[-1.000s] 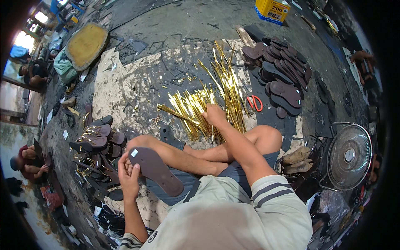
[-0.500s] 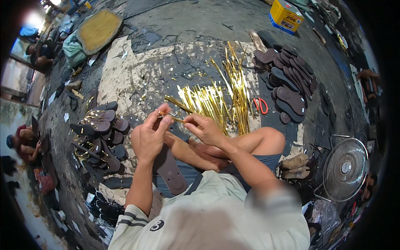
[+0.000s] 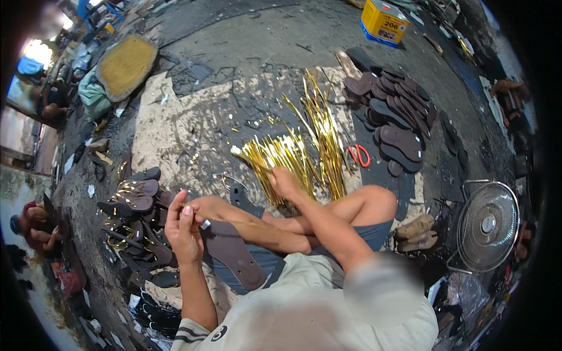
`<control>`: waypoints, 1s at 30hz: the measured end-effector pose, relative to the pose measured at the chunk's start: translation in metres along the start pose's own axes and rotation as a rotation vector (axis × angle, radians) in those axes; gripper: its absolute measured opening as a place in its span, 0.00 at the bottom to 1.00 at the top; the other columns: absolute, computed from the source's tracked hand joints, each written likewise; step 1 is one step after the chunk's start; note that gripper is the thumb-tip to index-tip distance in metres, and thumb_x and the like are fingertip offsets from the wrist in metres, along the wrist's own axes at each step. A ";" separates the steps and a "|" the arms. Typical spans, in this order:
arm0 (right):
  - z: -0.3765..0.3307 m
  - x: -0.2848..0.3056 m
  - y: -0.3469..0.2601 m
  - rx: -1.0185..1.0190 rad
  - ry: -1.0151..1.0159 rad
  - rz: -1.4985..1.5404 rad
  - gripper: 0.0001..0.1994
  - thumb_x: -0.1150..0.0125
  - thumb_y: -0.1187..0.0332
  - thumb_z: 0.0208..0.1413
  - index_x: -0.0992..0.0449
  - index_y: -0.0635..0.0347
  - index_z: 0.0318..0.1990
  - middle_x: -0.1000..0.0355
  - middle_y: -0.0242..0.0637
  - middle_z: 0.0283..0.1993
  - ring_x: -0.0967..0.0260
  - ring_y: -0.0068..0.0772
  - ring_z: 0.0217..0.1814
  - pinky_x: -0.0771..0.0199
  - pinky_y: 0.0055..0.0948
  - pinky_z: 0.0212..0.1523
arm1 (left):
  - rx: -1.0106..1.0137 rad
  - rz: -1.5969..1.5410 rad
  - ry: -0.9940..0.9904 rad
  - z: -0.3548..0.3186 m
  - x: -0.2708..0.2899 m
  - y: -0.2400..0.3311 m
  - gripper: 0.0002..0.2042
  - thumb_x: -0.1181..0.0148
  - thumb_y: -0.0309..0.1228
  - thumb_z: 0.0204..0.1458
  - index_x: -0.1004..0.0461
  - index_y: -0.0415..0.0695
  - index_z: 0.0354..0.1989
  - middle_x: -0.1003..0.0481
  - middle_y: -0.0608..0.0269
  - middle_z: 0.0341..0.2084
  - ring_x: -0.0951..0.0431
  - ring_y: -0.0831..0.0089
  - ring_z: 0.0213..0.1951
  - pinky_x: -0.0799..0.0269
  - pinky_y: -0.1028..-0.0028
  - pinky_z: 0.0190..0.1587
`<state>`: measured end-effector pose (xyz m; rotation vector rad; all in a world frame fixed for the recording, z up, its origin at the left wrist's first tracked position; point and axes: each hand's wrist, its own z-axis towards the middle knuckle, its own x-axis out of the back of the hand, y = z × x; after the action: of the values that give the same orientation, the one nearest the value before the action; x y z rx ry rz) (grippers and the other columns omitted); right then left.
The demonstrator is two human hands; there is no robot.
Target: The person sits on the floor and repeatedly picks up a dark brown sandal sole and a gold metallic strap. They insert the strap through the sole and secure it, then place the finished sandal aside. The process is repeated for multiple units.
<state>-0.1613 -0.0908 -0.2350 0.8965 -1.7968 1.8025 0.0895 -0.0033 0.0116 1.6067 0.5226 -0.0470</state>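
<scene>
My right hand (image 3: 285, 182) reaches over a fanned pile of shiny gold strips (image 3: 276, 153), its fingers closed on a gold strip at the near edge. My left hand (image 3: 185, 229) is raised by my left knee, thumb and index finger pressed close together; what they hold is too small to make out. Across my left thigh, below that hand, lies a brown sandal sole (image 3: 234, 253). A thin metal tool (image 3: 227, 179) rests on the floor beyond my knee. A longer bundle of gold strips (image 3: 325, 137) lies to the right.
Red-handled scissors (image 3: 359, 155) lie right of the bundle. Brown soles (image 3: 401, 142) are heaped at right, strapped sandals (image 3: 137, 222) at left. A standing fan (image 3: 489, 225) is at my right. Beyond are a yellow tin (image 3: 383, 23) and a round slab (image 3: 127, 65). Other people sit at the edges.
My hands were together around a thin gold strap and have parted. The right moved forward to the gold strips; the left dropped back to the left. The view has shifted slightly.
</scene>
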 end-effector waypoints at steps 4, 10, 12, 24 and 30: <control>0.009 0.016 -0.028 -0.057 -0.039 0.120 0.16 0.41 0.61 0.63 0.26 0.66 0.47 0.28 0.60 0.42 0.28 0.62 0.46 0.29 0.54 0.47 | 0.033 -0.021 -0.107 0.004 -0.013 -0.012 0.19 0.41 0.24 0.62 0.30 0.34 0.62 0.21 0.59 0.38 0.24 0.82 0.31 0.25 0.81 0.37; 0.032 0.027 0.010 -0.244 0.209 -0.025 0.21 0.34 0.58 0.57 0.25 0.68 0.49 0.27 0.60 0.49 0.28 0.56 0.53 0.28 0.48 0.53 | 0.030 0.055 -0.059 0.001 -0.017 0.010 0.23 0.41 0.22 0.60 0.33 0.31 0.64 0.23 0.59 0.40 0.24 0.79 0.36 0.27 0.81 0.38; 0.017 0.030 0.088 -0.323 0.358 -0.333 0.22 0.34 0.60 0.56 0.25 0.67 0.52 0.29 0.60 0.54 0.31 0.55 0.59 0.29 0.46 0.57 | 0.077 0.059 -0.039 0.000 -0.006 0.010 0.25 0.45 0.22 0.59 0.37 0.31 0.66 0.24 0.59 0.40 0.24 0.77 0.38 0.27 0.79 0.39; 0.006 0.051 0.053 -0.509 0.096 -0.084 0.10 0.47 0.71 0.58 0.25 0.64 0.44 0.22 0.55 0.43 0.22 0.61 0.46 0.22 0.55 0.45 | 0.101 0.035 -0.215 0.009 -0.002 -0.037 0.18 0.44 0.26 0.64 0.31 0.37 0.61 0.22 0.63 0.39 0.27 0.86 0.31 0.30 0.85 0.33; -0.004 0.054 0.074 -0.386 0.417 0.123 0.10 0.51 0.69 0.63 0.24 0.61 0.44 0.22 0.54 0.43 0.25 0.61 0.47 0.27 0.55 0.48 | 0.162 -0.109 -0.294 0.006 -0.004 -0.055 0.14 0.43 0.27 0.64 0.29 0.37 0.56 0.24 0.57 0.44 0.24 0.81 0.35 0.25 0.83 0.39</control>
<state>-0.2517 -0.0985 -0.2491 0.2446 -1.8526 1.4928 0.0674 -0.0093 -0.0393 1.6912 0.3838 -0.4105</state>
